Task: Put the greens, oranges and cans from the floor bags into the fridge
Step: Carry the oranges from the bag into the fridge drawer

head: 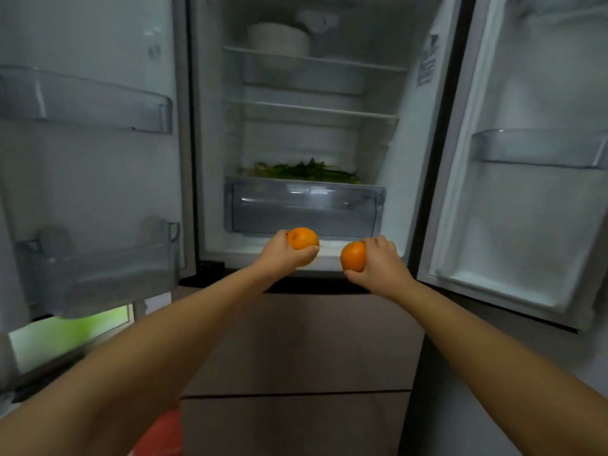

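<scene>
Your left hand (283, 255) grips one orange (303, 242); your right hand (378, 268) grips the other orange (353, 256), fingers curled around each. Greens (306, 172) lie at 12 o'clock above the drawer (304, 207). The wall label (427, 62) is unreadable.

Dim room, brown lower cabinet fronts (296, 340), bright green-lit window (65, 337) low at left.

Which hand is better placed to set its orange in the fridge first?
Left, marginally. The left hand holds its orange slightly higher and nearer the drawer; the right hand holds its orange lower, at the fridge's front edge.
</scene>
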